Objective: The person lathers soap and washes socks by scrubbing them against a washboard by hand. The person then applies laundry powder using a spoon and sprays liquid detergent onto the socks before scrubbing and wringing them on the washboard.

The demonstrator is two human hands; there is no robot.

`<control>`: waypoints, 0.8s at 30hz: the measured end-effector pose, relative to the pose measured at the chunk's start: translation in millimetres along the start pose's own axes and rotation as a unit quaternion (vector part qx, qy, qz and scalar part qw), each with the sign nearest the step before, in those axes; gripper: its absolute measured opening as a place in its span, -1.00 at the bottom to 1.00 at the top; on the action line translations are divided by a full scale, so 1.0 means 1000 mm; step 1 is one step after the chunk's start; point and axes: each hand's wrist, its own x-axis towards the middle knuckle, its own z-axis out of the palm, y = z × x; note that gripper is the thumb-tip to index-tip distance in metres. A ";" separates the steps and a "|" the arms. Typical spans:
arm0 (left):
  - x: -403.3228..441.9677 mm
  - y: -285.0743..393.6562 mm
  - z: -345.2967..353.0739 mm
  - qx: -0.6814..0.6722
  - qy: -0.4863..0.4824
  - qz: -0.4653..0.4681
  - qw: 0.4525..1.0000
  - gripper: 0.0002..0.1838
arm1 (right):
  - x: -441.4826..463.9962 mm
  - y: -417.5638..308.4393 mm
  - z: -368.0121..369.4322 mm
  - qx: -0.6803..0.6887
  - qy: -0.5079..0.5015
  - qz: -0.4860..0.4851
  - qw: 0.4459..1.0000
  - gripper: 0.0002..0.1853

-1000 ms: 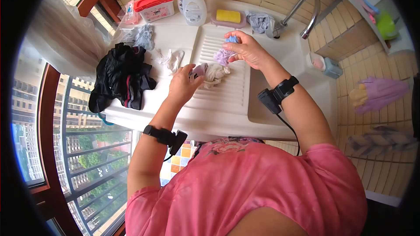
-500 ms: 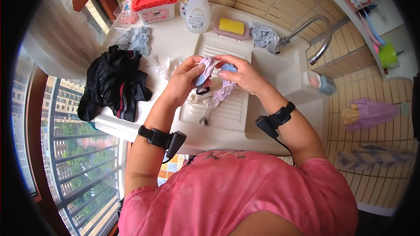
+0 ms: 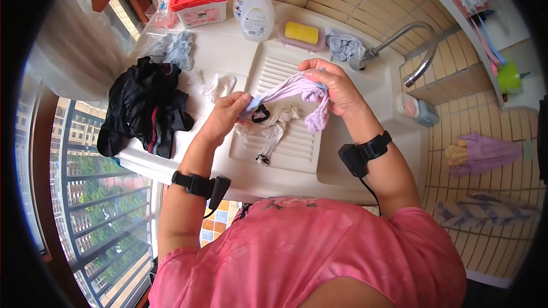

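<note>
A creased lilac cloth (image 3: 289, 88) with blue ends stretches above the ridged drainboard (image 3: 301, 151)

Left fingers (image 3: 238, 100) and right fingers (image 3: 315, 67) stretch a lilac cloth (image 3: 291, 87), perhaps a sock.

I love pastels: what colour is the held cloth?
The held cloth is lilac and light blue; head view.
</note>
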 end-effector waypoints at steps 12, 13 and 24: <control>0.003 0.025 0.035 -0.114 -0.074 0.064 0.989 -0.69 | -0.001 -0.011 0.008 -0.051 -0.138 0.008 0.989 -0.52; -0.003 0.026 0.035 -0.193 -0.058 0.048 0.978 -0.70 | -0.002 -0.012 0.006 -0.085 -0.127 -0.006 0.988 -0.49; -0.012 0.021 0.040 -0.274 -0.057 0.026 0.960 -0.77 | 0.005 0.020 0.023 -0.286 -0.087 -0.085 0.951 -0.81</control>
